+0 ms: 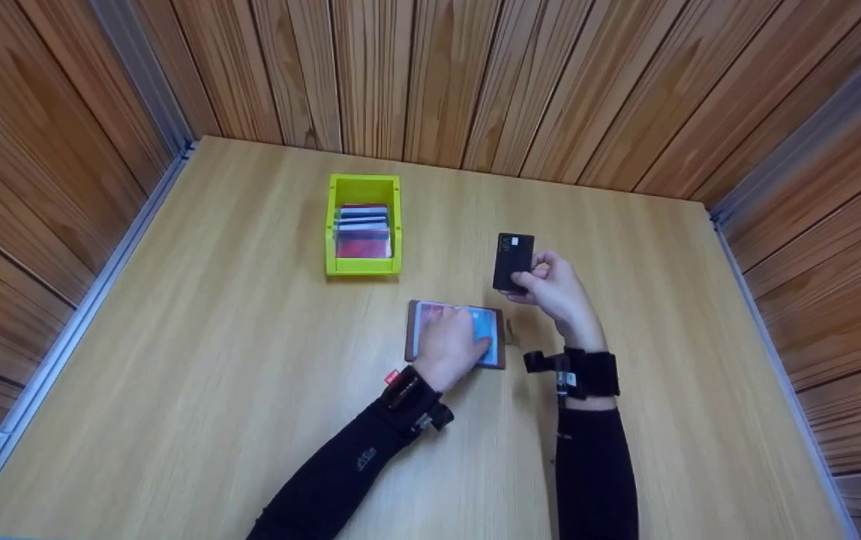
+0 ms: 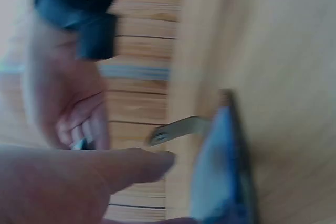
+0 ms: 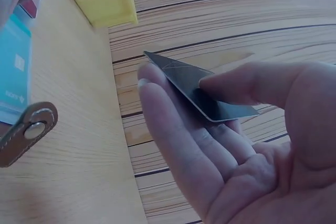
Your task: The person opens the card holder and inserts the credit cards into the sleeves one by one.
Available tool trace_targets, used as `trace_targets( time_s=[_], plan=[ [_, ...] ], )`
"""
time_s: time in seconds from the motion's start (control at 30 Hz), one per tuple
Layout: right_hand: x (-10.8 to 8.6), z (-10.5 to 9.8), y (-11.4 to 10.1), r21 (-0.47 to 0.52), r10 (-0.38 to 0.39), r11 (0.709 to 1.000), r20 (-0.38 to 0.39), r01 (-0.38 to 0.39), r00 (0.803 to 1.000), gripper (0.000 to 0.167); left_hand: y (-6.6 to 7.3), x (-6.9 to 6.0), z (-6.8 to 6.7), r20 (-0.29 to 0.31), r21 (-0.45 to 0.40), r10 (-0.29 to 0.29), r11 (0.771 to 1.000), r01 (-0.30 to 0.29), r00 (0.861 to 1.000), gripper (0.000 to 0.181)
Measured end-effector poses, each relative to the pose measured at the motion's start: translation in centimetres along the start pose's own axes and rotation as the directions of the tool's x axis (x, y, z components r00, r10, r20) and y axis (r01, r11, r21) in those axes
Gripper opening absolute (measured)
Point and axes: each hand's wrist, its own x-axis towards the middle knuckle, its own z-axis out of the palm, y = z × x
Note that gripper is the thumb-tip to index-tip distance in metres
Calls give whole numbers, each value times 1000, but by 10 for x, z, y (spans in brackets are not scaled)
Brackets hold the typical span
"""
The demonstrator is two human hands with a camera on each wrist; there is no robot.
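A brown leather card holder lies spread on the table, with a blue card on its right side and reddish colour on its left. Over it rests my left hand; its thumb is extended, while the other fingertips are mostly hidden. The snap strap sticks out from the holder's right edge. To the upper right, my right hand pinches a black card between thumb and fingers, raised off the table. The card's chip and "VIP" lettering face up in the head view.
A yellow-green bin stands behind and left of the card holder, with several cards inside. Wooden plank walls enclose the table at the back and sides.
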Motion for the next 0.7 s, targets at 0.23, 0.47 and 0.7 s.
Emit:
trace_targets(
  time_s=[0.23,0.47,0.7],
  plan=[
    [5,-1,3,43,-34,999,40,32,999,15,1,-2,21,-197,130,86,990,-61,977,44],
    [6,-7,2,6,-11,1000,60,11,998,13,0,-2,13,-145,55,56,997,-49,988,38],
    [5,-11,11,5,14,1000,61,-14,998,22,-9,4,-11,78,-215,-34,975,50,996,34]
  ],
)
